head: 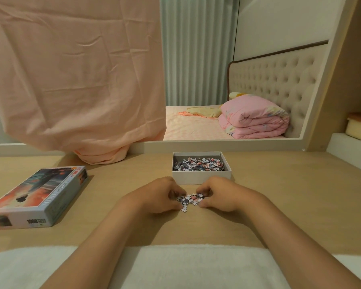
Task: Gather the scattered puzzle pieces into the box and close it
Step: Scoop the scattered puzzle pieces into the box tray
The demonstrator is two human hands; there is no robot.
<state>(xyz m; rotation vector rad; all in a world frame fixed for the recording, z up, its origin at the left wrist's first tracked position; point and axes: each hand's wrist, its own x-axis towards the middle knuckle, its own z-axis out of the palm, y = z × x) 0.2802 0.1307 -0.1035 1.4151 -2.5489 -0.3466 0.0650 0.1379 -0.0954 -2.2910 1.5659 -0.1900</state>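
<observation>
A small heap of loose puzzle pieces (189,200) lies on the wooden table (290,195) just in front of the open white box (202,177). The box holds many more pieces (199,164). My left hand (161,195) and my right hand (218,195) cup the heap from either side, fingers curled in against the pieces. The picture-printed box lid (38,197) lies flat at the left, apart from both hands.
A pink cloth (75,80) hangs over the table's far left edge. A mirror (238,80) behind the table shows a bed and a folded quilt. A white block (350,153) stands at the right. White fabric (175,265) covers the near edge.
</observation>
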